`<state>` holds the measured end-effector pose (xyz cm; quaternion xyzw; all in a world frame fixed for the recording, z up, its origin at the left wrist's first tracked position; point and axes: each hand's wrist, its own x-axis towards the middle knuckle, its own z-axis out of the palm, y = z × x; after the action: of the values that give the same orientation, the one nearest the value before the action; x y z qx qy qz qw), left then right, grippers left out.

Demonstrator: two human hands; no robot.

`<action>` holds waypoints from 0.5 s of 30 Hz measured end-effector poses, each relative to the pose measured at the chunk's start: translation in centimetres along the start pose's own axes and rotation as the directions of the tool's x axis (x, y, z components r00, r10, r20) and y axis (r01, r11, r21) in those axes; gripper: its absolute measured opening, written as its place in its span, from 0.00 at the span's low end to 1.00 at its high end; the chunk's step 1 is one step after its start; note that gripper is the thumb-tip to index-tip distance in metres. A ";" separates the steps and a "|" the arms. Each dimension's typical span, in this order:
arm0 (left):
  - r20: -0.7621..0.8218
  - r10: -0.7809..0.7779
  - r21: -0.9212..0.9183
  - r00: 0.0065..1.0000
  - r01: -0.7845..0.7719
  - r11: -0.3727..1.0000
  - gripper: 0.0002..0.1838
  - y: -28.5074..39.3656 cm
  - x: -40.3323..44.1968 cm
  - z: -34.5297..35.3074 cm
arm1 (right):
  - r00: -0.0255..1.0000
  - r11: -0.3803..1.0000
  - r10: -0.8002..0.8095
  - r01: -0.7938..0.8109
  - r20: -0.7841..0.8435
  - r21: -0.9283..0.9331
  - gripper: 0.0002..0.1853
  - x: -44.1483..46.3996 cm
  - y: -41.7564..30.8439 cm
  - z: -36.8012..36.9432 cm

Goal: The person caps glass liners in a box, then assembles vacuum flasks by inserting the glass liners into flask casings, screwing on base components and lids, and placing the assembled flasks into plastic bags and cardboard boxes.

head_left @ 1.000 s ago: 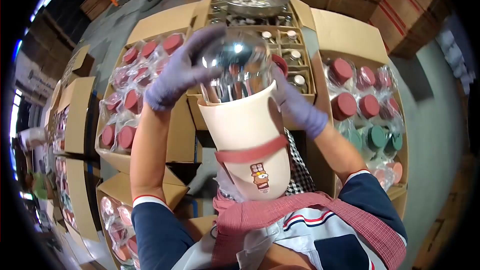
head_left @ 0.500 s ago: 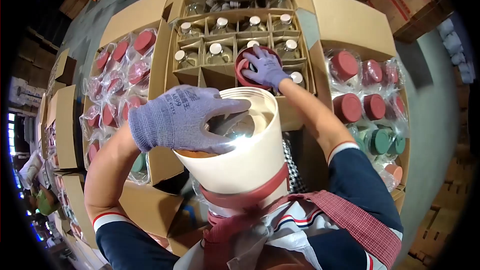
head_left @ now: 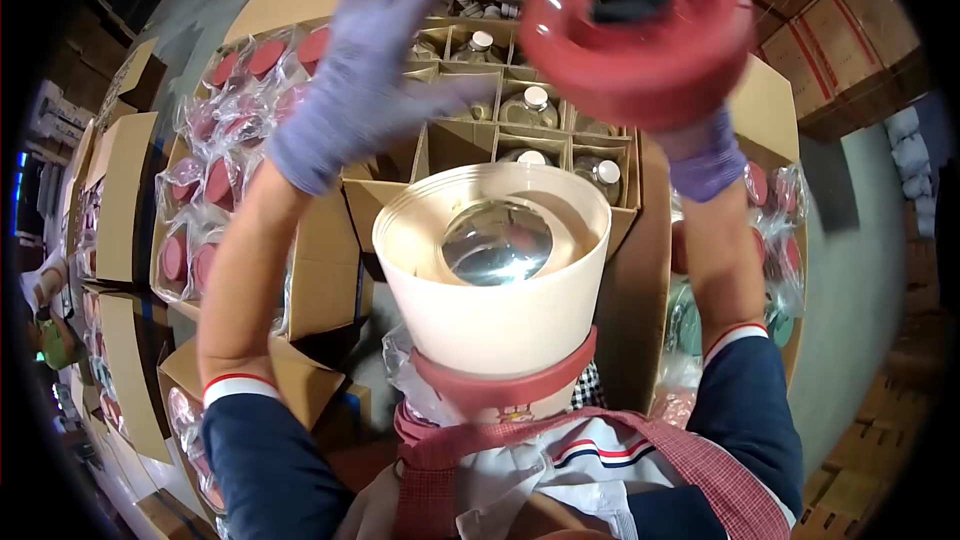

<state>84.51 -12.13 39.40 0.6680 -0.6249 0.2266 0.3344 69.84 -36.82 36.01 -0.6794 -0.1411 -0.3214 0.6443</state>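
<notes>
You hold both forearms raised, one on each side of the cream canister (head_left: 490, 315). Your left hand (head_left: 365, 75), gloved in purple, is lifted to the canister's upper left with its fingers spread wide, blurred and gripping nothing. Your right hand (head_left: 705, 155), in a matching glove, is raised on the other side and has hold of the red lid (head_left: 640, 70); the lid hides your fingers, so you cannot tell how they are set around it.

The lid is round, thick-rimmed and glossy, with a dark centre, and is well apart from the canister's mouth. The canister is in front of your chest, its ridged rim uncovered and a red band (head_left: 500, 380) around its lower part. Inside shows a shiny, rounded silver piece (head_left: 497, 242).
</notes>
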 end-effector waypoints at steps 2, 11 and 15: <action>-0.043 0.117 -0.305 0.992 -0.125 0.944 0.43 4.7 1.0 -0.3 | 0.929 0.838 0.367 -0.314 -0.037 0.446 0.24 -3.2 -1.6 3.9; 0.580 -0.238 -0.554 0.779 0.591 0.586 0.36 5.0 -3.6 -5.2 | 0.840 0.760 0.536 -0.526 0.089 0.383 0.43 -7.6 -0.2 8.1; 0.303 -0.121 -0.574 0.945 0.282 0.769 0.35 6.2 -3.7 -3.8 | 0.822 0.599 0.560 -0.489 0.105 0.634 0.35 -7.5 1.5 8.4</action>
<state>78.37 -6.74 40.31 0.6108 -0.6252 -0.1097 0.4733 67.25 -27.25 30.51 -0.4134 -0.0014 -0.0857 0.9065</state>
